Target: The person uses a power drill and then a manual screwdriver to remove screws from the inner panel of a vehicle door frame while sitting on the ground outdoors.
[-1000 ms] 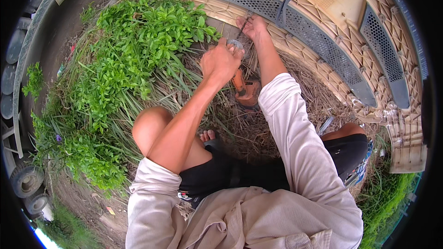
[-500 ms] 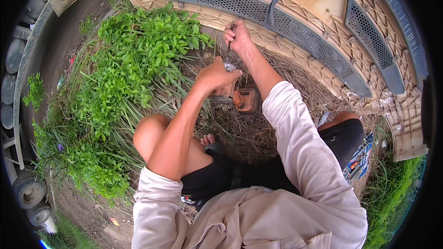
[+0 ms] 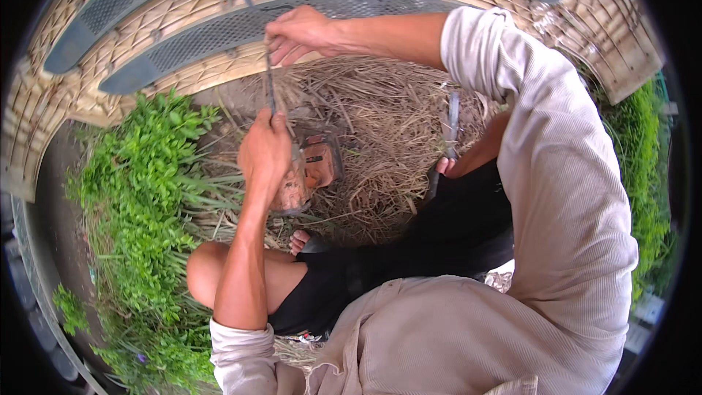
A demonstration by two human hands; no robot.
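Observation:
My left hand [image 3: 265, 152] is closed around the front end of a worn orange-and-dark power tool [image 3: 294, 189]; the fingers' undersides are hidden. From the top of that fist rises a thin dark rod [image 3: 271, 89], nearly upright. Its upper end reaches my right hand [image 3: 301, 33], which pinches it between thumb and fingertips. The tool's squarish orange block [image 3: 322, 161] shows to the right of my left hand, over dry grass.
A large beige ribbed panel [image 3: 234, 47] with dark mesh inserts [image 3: 183, 47] curves across the far side. Leafy green plants [image 3: 157, 205] grow on the left. Dry straw [image 3: 380, 139] covers the ground ahead, with a grey strip-like piece [image 3: 453, 118] near my right foot.
My view has swung right, so the scene lies further left. My right hand has come up and away from my left, and the thin rod now shows between them.

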